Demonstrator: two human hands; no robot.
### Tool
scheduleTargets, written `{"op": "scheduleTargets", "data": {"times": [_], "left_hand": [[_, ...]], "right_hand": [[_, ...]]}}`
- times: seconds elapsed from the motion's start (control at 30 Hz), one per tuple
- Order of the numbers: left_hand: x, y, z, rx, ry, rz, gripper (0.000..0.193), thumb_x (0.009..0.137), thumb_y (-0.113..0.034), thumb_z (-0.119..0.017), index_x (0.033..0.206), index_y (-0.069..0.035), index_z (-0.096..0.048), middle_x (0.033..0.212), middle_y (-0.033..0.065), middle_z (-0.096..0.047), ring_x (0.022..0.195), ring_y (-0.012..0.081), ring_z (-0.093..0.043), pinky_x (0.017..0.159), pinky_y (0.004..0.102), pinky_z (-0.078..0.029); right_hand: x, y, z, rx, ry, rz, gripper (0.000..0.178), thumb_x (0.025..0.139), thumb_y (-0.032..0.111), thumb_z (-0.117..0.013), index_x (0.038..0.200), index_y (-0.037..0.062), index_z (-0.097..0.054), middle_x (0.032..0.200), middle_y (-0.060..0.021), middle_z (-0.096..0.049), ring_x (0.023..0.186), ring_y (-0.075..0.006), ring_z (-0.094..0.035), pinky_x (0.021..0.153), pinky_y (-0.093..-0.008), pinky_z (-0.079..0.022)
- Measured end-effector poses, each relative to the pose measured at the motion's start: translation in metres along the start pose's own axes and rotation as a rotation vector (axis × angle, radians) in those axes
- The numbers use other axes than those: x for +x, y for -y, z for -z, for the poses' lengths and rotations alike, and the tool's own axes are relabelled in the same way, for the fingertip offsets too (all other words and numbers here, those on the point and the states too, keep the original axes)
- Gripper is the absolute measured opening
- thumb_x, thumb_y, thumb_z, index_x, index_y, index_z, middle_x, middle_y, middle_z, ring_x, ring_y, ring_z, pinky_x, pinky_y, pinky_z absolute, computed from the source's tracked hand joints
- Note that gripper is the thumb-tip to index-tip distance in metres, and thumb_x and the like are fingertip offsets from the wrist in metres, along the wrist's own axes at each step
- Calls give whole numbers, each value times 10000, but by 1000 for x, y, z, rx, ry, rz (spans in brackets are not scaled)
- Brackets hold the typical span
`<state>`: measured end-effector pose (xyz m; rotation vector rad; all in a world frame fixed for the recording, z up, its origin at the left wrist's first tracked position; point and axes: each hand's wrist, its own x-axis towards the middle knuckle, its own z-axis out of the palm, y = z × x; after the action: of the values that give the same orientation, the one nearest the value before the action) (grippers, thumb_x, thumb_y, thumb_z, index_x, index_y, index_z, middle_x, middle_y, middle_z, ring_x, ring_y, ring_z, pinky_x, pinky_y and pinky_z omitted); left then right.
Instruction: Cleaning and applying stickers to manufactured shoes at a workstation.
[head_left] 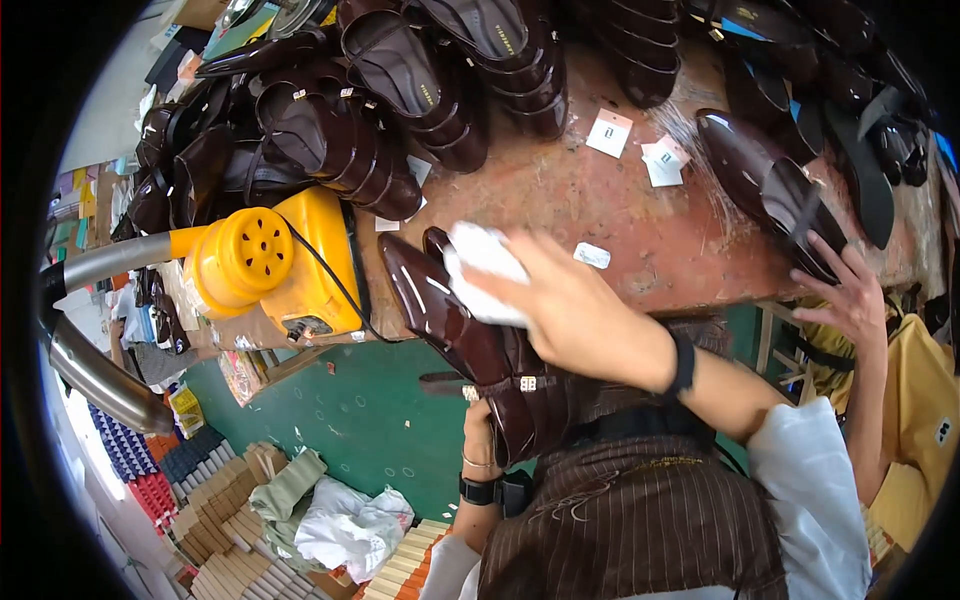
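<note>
A pair of glossy dark burgundy pointed-toe shoes [437,312] with ankle straps and small square buckles reaches over the table's near edge, toes pointing away from me. My left hand [480,438] is closed around the heel end, its fingers partly hidden by the shoes. In my right hand [570,305] is a bunched white cloth [484,268], held against or just above the upper of the farther shoe; motion blurs the hand, so contact is unclear. Most of that farther shoe is covered by the cloth and my fingers.
A yellow blower machine [265,255] with a metal pipe stands at left. Stacked shoes [390,70] line the table's [520,185] back. Small tags [608,132] lie mid-table. At right, another person's hand [845,295] touches a dark shoe [755,165]. Boxes [215,520] sit on the floor.
</note>
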<state>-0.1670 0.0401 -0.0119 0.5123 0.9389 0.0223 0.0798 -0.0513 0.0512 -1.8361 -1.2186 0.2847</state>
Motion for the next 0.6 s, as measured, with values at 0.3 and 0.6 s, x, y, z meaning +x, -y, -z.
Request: {"op": "scheduleTargets", "data": {"times": [0.3,0.6], "left_hand": [[-2,-4,-7,476,-20,-7,502,856,-239,-492,1265,47,-536,1218,207,-614,1097,308,-621,992,408,-494],[-8,5,14,158,65,-19,470,875,-272,-496,1219,41,-566,1155,180,-643,1038,280,-643,943,380,-521]], "right_hand": [[14,-20,41,141,-168,-143,568,695,-92,-557,1214,122,-640,1033,-196,-553,945,-395,-575,844,-426,-488],[-87,6,34,551,456,-300,626,674,-87,-567,1263,115,-633,1229,-237,-571,1050,-359,-609,959,-423,-478]]}}
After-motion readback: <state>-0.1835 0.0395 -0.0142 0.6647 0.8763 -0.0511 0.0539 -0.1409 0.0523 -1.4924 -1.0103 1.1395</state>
